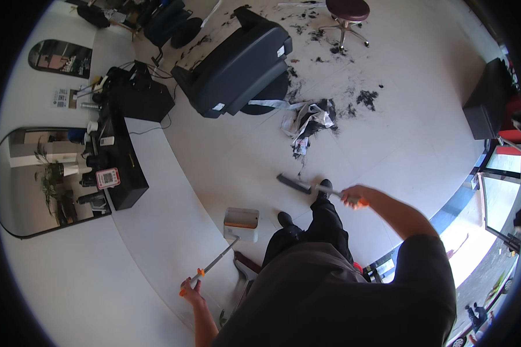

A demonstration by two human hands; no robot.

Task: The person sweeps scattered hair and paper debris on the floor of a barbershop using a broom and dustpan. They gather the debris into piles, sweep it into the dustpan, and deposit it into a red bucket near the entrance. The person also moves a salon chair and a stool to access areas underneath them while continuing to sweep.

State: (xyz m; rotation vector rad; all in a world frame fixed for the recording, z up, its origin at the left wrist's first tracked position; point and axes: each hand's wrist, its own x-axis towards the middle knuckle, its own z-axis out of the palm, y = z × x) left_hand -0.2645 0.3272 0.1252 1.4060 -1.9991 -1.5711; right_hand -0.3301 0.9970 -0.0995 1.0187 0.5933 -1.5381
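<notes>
My right hand (354, 196) grips the grey and orange handle of a broom (293, 183). Its dark bristle head rests on the floor just ahead of my right shoe. In my left hand (192, 291) is the long handle of a white dustpan (241, 223), which stands on the floor to the left of my feet. Beyond the broom lies a heap of dark hair clippings (320, 126) mixed with crumpled white plastic or paper (304, 119). More loose hair (366, 99) is scattered across the floor behind it.
A black salon chair (239, 65) stands ahead on a round base. Farther back is a wheeled stool (348, 11). A black wall counter (123, 167) with hairdressing tools and mirrors (47, 182) runs along the left. At right are a dark sofa (486, 102) and a glass door (501, 204).
</notes>
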